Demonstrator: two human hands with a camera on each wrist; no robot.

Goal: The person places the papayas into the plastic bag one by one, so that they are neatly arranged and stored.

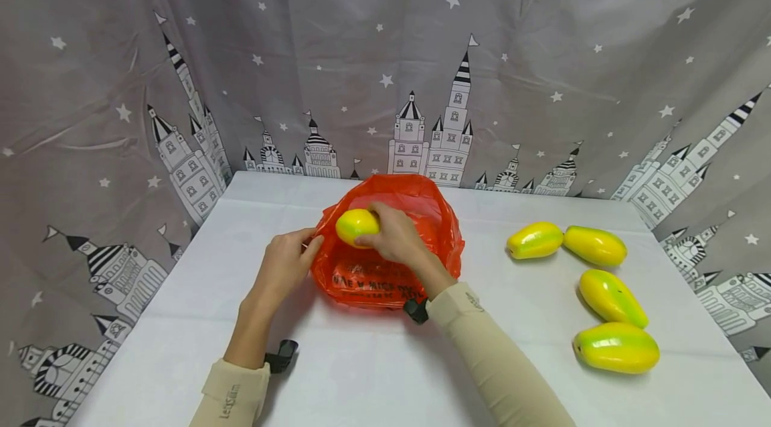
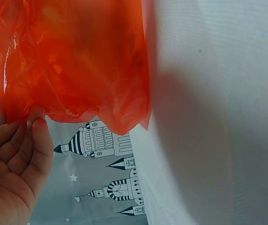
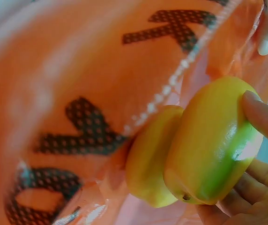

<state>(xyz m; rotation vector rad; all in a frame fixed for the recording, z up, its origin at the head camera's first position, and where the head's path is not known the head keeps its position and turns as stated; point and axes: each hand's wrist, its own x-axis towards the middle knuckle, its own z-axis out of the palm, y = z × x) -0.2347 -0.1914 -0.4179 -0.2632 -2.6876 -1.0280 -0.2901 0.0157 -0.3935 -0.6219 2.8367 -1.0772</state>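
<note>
A red plastic bag [image 1: 373,280] with dark printing stands on the table, its mouth spread open upward. My left hand [image 1: 286,265] pinches the bag's left rim between thumb and fingers; in the left wrist view the fingers [image 2: 41,136] meet the film's edge. Inside the mouth, my right hand [image 1: 394,234] grips a yellow-green papaya [image 1: 357,226], thumb on one side and fingers beneath. The right wrist view shows this held papaya [image 3: 213,145] in front of a second papaya [image 3: 152,159] within the bag. The bag's bottom is mostly hidden.
Several more papayas lie to the right on the white table [image 1: 518,347], among them one at the back [image 1: 535,241] and one at the front [image 1: 617,347]. A grey curtain [image 1: 361,25] with stars and castles hangs behind and around the table.
</note>
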